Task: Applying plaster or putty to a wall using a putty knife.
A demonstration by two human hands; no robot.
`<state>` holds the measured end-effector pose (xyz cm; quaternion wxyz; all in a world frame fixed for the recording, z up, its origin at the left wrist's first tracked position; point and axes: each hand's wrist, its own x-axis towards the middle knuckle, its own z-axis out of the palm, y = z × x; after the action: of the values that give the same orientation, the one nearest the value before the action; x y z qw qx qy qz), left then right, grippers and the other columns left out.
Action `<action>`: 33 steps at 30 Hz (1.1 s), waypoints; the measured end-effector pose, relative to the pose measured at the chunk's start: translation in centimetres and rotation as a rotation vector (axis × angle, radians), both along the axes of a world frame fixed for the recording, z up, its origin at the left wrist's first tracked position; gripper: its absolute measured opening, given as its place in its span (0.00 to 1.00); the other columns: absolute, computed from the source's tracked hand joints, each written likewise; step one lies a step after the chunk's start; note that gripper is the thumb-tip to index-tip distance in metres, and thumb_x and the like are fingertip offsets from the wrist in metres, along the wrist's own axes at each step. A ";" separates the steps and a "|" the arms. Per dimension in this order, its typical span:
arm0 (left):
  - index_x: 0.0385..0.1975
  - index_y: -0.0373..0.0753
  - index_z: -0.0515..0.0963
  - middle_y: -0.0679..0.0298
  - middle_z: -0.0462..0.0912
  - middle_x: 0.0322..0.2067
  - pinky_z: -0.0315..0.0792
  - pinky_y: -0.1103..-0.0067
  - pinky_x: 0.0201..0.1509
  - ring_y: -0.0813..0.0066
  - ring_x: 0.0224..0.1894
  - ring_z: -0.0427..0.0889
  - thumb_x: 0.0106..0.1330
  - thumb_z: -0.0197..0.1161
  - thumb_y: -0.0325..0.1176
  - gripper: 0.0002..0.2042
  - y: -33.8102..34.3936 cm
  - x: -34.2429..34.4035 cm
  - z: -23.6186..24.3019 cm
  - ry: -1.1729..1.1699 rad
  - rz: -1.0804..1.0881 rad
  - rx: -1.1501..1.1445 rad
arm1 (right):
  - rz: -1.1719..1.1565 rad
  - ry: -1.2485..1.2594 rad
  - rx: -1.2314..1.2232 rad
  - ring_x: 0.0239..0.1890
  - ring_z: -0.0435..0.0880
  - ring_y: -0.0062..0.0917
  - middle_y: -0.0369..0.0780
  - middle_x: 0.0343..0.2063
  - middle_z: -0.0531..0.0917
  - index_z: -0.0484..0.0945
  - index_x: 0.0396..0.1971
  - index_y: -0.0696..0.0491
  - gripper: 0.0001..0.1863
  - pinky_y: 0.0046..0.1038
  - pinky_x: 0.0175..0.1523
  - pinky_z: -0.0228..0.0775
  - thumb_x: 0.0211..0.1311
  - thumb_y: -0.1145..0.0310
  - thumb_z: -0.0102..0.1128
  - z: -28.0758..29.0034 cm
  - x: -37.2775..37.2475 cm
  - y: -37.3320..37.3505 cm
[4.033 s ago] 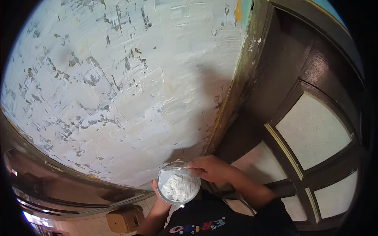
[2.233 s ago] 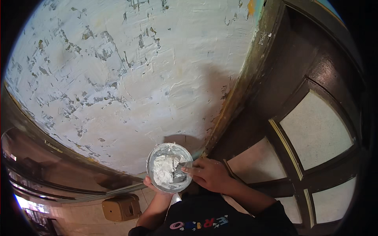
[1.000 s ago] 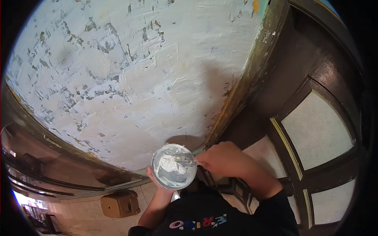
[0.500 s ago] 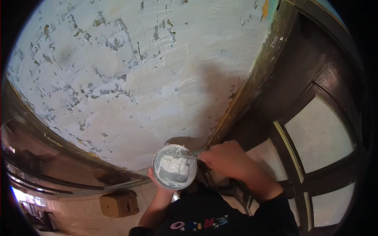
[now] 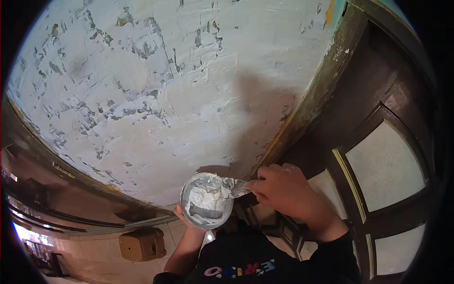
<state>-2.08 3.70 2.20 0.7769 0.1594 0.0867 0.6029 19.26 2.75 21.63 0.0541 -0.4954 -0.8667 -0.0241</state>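
My left hand (image 5: 183, 215) holds a round tub (image 5: 188, 191) from its lower left side, with most of its fingers hidden behind it. The tub contains thick white paste (image 5: 205, 198), with grey inner surface showing. My right hand (image 5: 279, 187) grips a putty knife (image 5: 236, 188), its paste-smeared blade over the tub's right rim. Beyond the tub stands a wall (image 5: 132, 85) coated unevenly in rough off-white, with many grey chipped patches, and a shadow falls on its lower right.
A dark panelled door (image 5: 359, 80) with light panels and its worn frame (image 5: 336, 57) stand at the right. At lower left are dark glossy woodwork (image 5: 42, 189), the tiled floor (image 5: 94, 251) and a brown plastic stool (image 5: 137, 244).
My right hand has gone from scooping inside the tub to farther right and slightly up, lifting the blade to the rim. The tub rose earlier and has shifted slightly left since half a second ago.
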 end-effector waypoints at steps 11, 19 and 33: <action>0.66 0.40 0.61 0.52 0.69 0.61 0.70 0.59 0.61 0.54 0.59 0.72 0.51 0.52 0.70 0.47 0.4 1.7 1.8 0.160 0.051 0.105 | 0.077 -0.012 0.052 0.30 0.81 0.27 0.33 0.26 0.75 0.83 0.39 0.38 0.14 0.31 0.30 0.74 0.49 0.63 0.64 -1.7 -2.4 0.1; 0.65 0.39 0.61 0.52 0.69 0.60 0.70 0.59 0.60 0.54 0.59 0.73 0.51 0.53 0.69 0.47 -0.6 0.0 0.0 0.173 -0.012 0.039 | 0.022 0.398 -0.064 0.27 0.80 0.28 0.33 0.26 0.75 0.82 0.46 0.36 0.15 0.31 0.28 0.73 0.57 0.63 0.63 -8.7 -2.1 -1.1; 0.64 0.38 0.63 0.51 0.71 0.59 0.70 0.60 0.60 0.54 0.58 0.73 0.50 0.55 0.68 0.47 -0.8 0.5 -0.7 0.200 -0.111 -0.070 | 0.105 0.734 0.049 0.26 0.79 0.31 0.38 0.28 0.78 0.82 0.46 0.44 0.16 0.30 0.30 0.72 0.55 0.69 0.66 -14.2 -4.0 -1.8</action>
<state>-1.56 2.91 1.47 0.8018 0.1960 0.1760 0.5364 15.28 0.95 7.42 0.3742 -0.4247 -0.8129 0.1372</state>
